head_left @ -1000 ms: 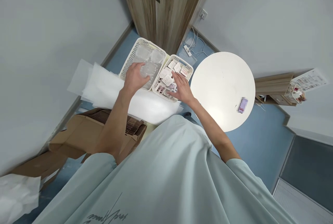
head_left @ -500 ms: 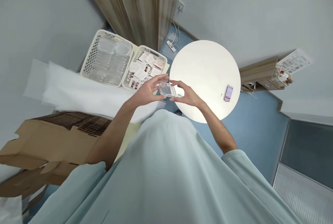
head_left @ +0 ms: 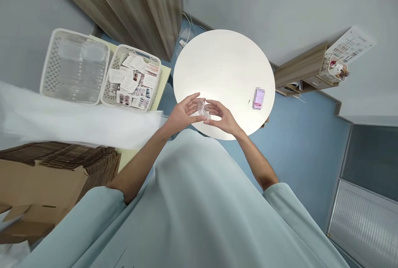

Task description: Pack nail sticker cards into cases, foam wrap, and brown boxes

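Observation:
Between my two hands, over the near edge of a round white table point(head_left: 224, 58), is a small clear plastic box point(head_left: 203, 109). My left hand point(head_left: 183, 114) grips it from the left, thumb below and fingers above. From the right, my right hand point(head_left: 223, 118) pinches it with curled fingers and thumb. The box is tilted, and I cannot make out whether its lid is open. Off to the left, a white basket point(head_left: 157, 78) holds several cards with printed nail pictures. Clear plastic boxes fill a second white basket point(head_left: 46, 67) beside it.
A blurred purple item point(head_left: 258, 98) lies on the table's right side. White wrapping sheets point(head_left: 77, 123) spread left of me, above cardboard boxes point(head_left: 40, 183). A wooden shelf point(head_left: 303, 69) stands at the right wall, and a wooden cabinet point(head_left: 133, 6) at the back.
My view has turned right, so the baskets sit farther left and the table is more central. The clear box has tilted from lying flat to standing steeper between my hands.

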The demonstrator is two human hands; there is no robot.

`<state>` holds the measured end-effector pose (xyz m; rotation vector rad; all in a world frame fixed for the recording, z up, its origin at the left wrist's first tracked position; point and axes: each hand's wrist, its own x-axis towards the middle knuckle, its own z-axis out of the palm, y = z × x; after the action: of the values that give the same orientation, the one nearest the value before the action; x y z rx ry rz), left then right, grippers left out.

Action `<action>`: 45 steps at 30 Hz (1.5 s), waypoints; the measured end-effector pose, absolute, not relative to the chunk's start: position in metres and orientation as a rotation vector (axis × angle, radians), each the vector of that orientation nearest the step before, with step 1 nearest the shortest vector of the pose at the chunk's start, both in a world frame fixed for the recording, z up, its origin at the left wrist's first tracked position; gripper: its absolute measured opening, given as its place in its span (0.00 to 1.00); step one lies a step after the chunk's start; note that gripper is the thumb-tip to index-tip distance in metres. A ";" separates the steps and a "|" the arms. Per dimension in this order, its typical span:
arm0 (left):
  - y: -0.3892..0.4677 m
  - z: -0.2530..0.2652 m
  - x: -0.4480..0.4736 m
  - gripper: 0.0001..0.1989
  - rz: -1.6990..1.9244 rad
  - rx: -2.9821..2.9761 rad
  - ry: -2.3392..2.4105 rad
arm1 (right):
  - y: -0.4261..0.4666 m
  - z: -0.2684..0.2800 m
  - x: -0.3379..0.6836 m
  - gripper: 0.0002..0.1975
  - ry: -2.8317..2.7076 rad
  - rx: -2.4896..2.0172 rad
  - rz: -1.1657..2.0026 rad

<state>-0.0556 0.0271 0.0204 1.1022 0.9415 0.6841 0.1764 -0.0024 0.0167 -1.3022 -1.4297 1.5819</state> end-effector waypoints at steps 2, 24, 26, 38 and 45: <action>0.022 0.017 -0.040 0.62 0.637 1.043 0.973 | -0.014 0.006 0.190 0.50 -1.345 -1.315 1.623; 0.014 0.011 0.006 0.51 0.526 0.916 0.955 | -0.043 -0.029 0.247 0.48 -1.103 -1.305 1.766; 0.014 0.010 0.003 0.50 0.555 0.898 0.958 | -0.040 -0.027 0.242 0.45 -1.110 -1.305 1.745; 0.008 -0.009 -0.013 0.50 0.687 0.831 0.956 | -0.048 -0.033 0.193 0.37 -0.797 -1.507 1.414; 0.006 -0.015 -0.035 0.53 0.613 0.842 0.853 | -0.041 -0.049 0.179 0.38 -0.804 -1.606 1.369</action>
<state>-0.0350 0.0063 -0.0153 0.8419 0.8531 0.6130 0.1794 -0.0408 -0.0488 -1.6061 -0.8042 1.3686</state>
